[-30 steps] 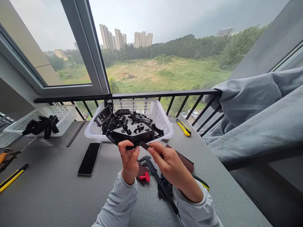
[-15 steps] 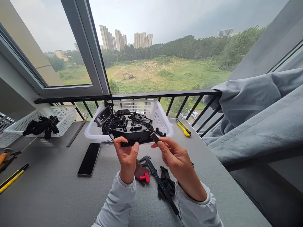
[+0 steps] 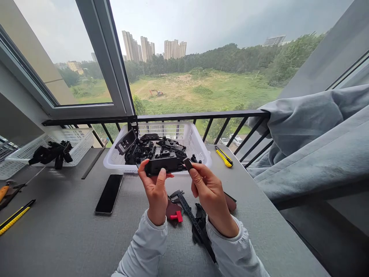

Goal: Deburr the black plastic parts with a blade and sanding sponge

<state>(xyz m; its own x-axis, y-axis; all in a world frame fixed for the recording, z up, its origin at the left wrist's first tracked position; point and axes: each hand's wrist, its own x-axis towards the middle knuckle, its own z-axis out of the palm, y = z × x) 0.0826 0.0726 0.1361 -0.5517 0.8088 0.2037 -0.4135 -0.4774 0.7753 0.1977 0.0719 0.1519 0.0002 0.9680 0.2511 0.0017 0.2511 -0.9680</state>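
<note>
My left hand (image 3: 155, 188) is closed on a black plastic part (image 3: 165, 164), with the thumb on its near face and the other fingers around its left end and underside. Between the thumb and fingers of my right hand (image 3: 208, 185) is a small dark brown strip (image 3: 188, 164) that looks like folded sandpaper. Its tip is beside the right end of the plastic part; whether they touch I cannot tell. Below my hands lie a black caliper (image 3: 190, 215), a brown sheet (image 3: 173, 209), a small red piece (image 3: 177, 216) and a crumpled black item (image 3: 198, 215).
Behind my hands a white basket (image 3: 203, 154) holds several black plastic parts. A yellow utility knife (image 3: 224, 156) lies right of it, a phone (image 3: 108, 194) to the left. Another white basket (image 3: 82, 144) stands far left. A second brown piece (image 3: 230, 202) lies by my right wrist.
My left hand has tilted the plastic part, so more of its near face shows. My right hand has shifted slightly, raising the strip's tip and uncovering the second brown piece.
</note>
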